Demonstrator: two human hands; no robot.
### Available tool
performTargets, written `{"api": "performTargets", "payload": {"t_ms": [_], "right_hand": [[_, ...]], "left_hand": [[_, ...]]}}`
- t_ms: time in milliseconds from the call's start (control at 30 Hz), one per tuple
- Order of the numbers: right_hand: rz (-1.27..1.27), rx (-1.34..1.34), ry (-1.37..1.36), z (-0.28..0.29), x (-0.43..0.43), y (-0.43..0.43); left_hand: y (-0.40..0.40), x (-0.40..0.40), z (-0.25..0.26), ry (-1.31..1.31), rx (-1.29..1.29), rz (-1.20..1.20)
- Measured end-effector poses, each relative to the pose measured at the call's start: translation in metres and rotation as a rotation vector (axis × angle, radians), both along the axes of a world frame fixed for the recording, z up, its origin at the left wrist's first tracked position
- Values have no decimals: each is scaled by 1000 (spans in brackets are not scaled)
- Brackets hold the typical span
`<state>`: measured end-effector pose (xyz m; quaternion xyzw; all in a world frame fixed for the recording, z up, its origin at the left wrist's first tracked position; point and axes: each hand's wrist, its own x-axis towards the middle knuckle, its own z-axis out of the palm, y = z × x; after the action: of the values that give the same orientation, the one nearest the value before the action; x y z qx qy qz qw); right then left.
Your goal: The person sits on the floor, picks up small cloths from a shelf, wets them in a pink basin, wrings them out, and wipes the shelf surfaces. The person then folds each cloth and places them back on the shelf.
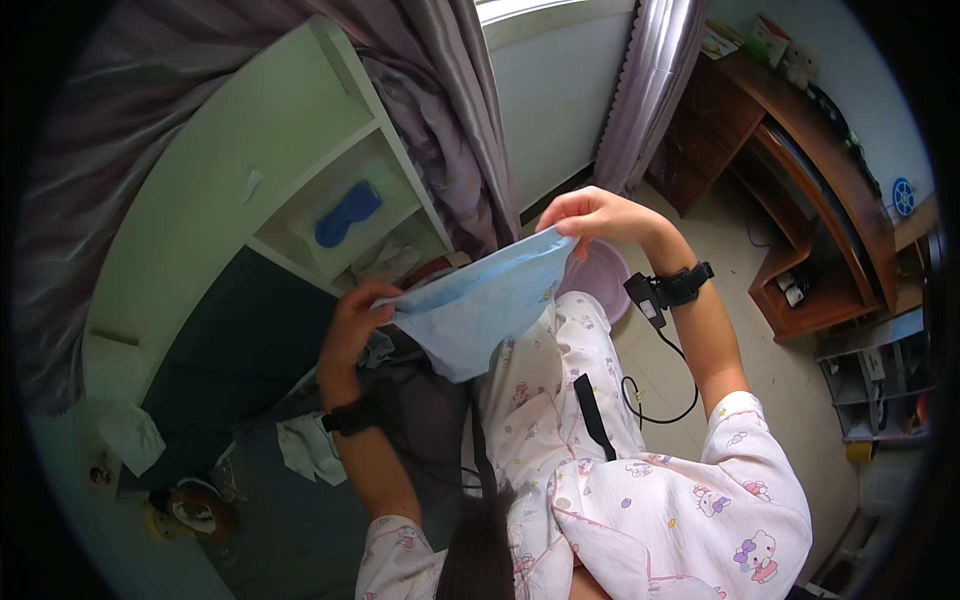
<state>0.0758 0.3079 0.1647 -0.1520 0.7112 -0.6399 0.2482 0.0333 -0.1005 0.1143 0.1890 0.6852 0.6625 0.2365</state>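
A light blue piece of fabric, perhaps a small garment (480, 307), is stretched by its upper edge between my two hands, above my lap. At its left corner, my left hand (360, 311) pinches the band between thumb and fingers. My right hand (589, 217) grips the right corner, held higher and farther forward. The lower part of the fabric hangs down in front of my patterned pajama trousers (532, 390). Each wrist wears a black strap, and a cable runs from the device on the right one.
A pink plastic basin (606, 281) stands on the floor beyond my knee. To the left are a pale headboard shelf (300, 232) with a blue eye mask (349, 215) and a dark bed with a white cloth (311, 448). A wooden desk (817, 319) is at the right.
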Motion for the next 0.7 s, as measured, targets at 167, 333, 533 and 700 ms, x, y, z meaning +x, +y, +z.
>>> {"api": "performTargets", "payload": {"t_ms": [167,333,533,700], "right_hand": [[83,88,67,0,8,-4],[-164,328,269,-16,4,0],[97,336,553,3,22,-22],[500,189,488,25,35,-61]], "left_hand": [[-6,7,7,-164,-45,-197],[-1,7,-14,111,-354,-194],[13,-4,-58,220,-146,191],[58,27,-15,57,495,-39]]}}
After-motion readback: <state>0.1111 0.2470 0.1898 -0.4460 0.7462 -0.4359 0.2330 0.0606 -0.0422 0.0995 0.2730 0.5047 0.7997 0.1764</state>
